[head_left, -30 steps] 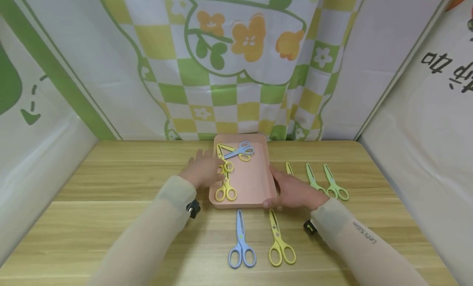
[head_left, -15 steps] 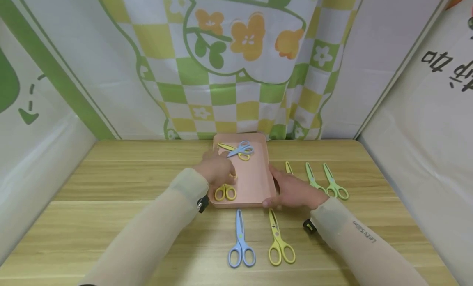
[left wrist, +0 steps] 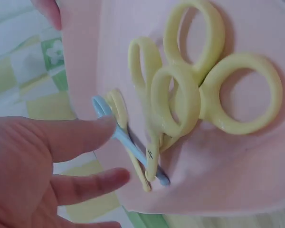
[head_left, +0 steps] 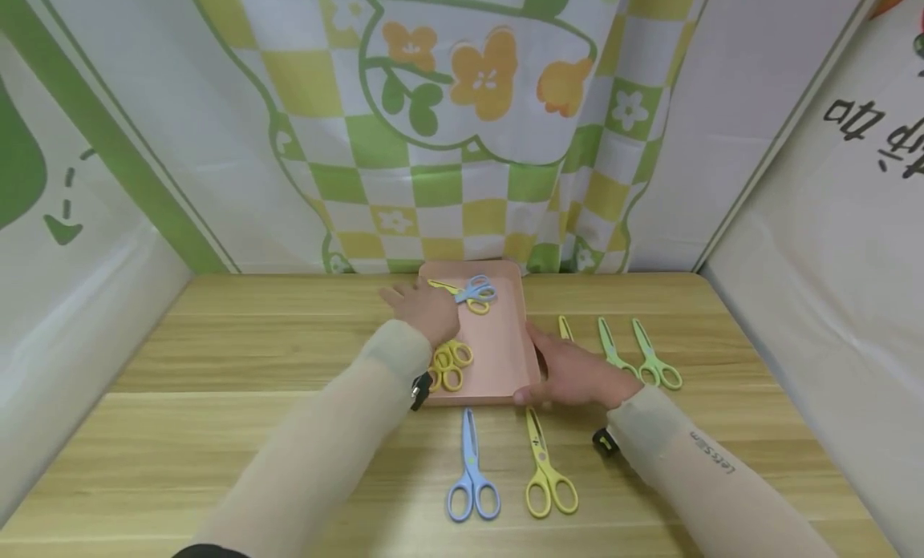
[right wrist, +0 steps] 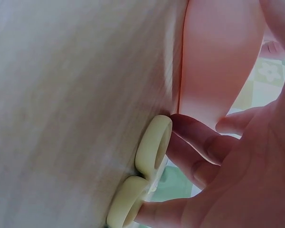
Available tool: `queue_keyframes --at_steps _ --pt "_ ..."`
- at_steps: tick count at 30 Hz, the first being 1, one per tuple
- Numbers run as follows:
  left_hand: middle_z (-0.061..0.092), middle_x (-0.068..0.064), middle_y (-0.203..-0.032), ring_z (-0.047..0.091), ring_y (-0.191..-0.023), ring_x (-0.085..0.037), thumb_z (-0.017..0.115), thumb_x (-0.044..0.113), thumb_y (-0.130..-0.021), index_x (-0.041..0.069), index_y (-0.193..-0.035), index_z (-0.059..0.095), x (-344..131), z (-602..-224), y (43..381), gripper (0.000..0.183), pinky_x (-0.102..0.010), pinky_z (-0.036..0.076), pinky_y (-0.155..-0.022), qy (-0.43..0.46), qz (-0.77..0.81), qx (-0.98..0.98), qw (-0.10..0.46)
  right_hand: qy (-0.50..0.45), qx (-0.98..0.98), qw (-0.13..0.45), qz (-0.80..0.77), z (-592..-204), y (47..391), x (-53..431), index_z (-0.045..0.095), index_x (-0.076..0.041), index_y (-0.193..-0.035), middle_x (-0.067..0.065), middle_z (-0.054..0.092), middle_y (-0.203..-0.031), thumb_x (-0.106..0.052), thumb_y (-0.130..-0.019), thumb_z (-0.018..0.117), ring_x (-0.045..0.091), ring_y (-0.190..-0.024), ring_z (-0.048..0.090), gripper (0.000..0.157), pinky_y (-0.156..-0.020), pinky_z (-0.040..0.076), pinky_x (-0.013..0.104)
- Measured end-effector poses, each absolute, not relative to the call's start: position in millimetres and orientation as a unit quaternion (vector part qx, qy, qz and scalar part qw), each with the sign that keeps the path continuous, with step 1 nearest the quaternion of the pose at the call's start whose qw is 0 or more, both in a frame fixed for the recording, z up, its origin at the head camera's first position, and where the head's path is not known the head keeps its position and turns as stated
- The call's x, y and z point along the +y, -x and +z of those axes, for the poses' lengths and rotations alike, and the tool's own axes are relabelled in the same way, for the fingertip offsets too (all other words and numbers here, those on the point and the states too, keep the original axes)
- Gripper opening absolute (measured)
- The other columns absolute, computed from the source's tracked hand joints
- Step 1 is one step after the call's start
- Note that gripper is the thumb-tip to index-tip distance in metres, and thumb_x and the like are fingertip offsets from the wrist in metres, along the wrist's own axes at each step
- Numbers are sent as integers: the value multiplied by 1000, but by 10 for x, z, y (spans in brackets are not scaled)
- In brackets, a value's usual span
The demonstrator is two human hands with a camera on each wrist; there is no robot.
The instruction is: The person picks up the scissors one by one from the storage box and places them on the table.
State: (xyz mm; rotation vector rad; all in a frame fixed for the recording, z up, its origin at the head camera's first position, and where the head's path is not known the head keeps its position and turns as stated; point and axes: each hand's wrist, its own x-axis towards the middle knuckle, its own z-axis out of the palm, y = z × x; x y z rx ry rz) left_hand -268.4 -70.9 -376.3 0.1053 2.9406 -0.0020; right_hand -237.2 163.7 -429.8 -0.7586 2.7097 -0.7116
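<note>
A shallow pink tray [head_left: 498,341] stands at the table's back, holding several pairs of scissors. My left hand [head_left: 424,309] is over its left side; in the left wrist view the thumb and fingers are spread beside blue scissors [left wrist: 130,145]. Those blue scissors lie across yellow scissors [head_left: 478,306] at the tray's far end. Nearer, two yellow pairs [left wrist: 242,123] overlap, their blades hidden in the head view by my left hand. My right hand [head_left: 577,374] holds the tray's near right corner, thumb at the front and fingers along the side.
Blue scissors [head_left: 472,478] and yellow scissors [head_left: 545,478] lie before the tray. To its right are two green pairs [head_left: 650,361], plus a yellowish pair [head_left: 565,327] partly under my right hand. A patterned curtain [head_left: 462,181] hangs behind the table [head_left: 216,357].
My left hand has moved from the tray's left edge farther over it. The nearer yellow scissors have shifted, their handles now bunched together. My right hand stays on the tray.
</note>
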Motion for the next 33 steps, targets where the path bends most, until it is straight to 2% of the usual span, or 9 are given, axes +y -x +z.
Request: queue_keyframes --at_steps 3,5,9,12,16,21,25,26,33 --pt "25 -30 -144 9 -124 -65 44 18 -88 11 -90 67 -655 -3720 2682 24 -77 7 -91 37 17 991 130 255 929 121 -240 -4304 2378 1650 6 -20 -152 9 32 -147 -63 -63 75 19 -125 37 121 -101 31 36" --pt "21 -30 -146 3 -123 -66 50 17 -86 12 -93 67 -614 -3697 2668 20 -78 5 -89 51 11 986 159 252 930 122 -238 -4303 2380 1656 5 -20 -152 10 32 -147 -63 -63 75 19 -125 37 121 -101 31 36" --pt "18 -27 -148 -2 -125 -64 49 18 -89 13 -109 65 -574 -3715 2662 26 -79 4 -88 56 -11 982 180 247 932 125 -236 -4287 2372 1658 5 -20 -152 11 32 -146 -64 -63 74 21 -126 37 121 -101 31 38" --pt "18 -24 -149 -3 -126 -62 48 18 -91 15 -101 67 -593 -3780 2679 22 -79 1 -88 57 -22 979 193 248 930 128 -238 -4281 2361 1655 5 -20 -152 11 32 -146 -63 -63 74 22 -126 37 121 -101 31 38" --pt "17 -23 -149 -6 -124 -64 62 14 -82 16 -80 65 -660 -3870 2721 4 -81 -3 -83 50 -31 975 213 255 929 123 -239 -4278 2347 1648 5 -19 -152 12 33 -146 -61 -65 75 23 -125 38 119 -100 32 39" --pt "23 -28 -146 -4 -118 -70 67 12 -78 12 -85 67 -722 -3909 2764 7 -81 -4 -81 45 -34 975 216 251 932 122 -230 -4279 2336 1637 5 -18 -152 14 33 -145 -62 -64 74 27 -125 37 120 -100 32 42" --pt "30 -31 -142 1 -120 -69 69 15 -77 9 -93 67 -794 -3833 2685 17 -78 -1 -88 12 -28 984 178 241 935 128 -228 -4296 2338 1631 4 -21 -152 12 32 -146 -64 -63 74 26 -126 37 121 -101 32 40" --pt "31 -31 -141 1 -121 -68 68 15 -77 10 -88 68 -820 -3802 2654 12 -77 -2 -90 -4 -27 987 161 241 935 129 -227 -4299 2340 1629 4 -21 -152 12 33 -146 -64 -63 74 25 -126 37 121 -100 32 40" --pt "37 -28 -139 5 -130 -56 68 19 -71 10 -88 69 -1103 -3605 2527 18 -71 4 -98 -66 -67 995 19 231 938 138 -217 -4297 2341 1620 2 -23 -152 11 32 -146 -67 -62 72 25 -126 36 122 -101 31 40"
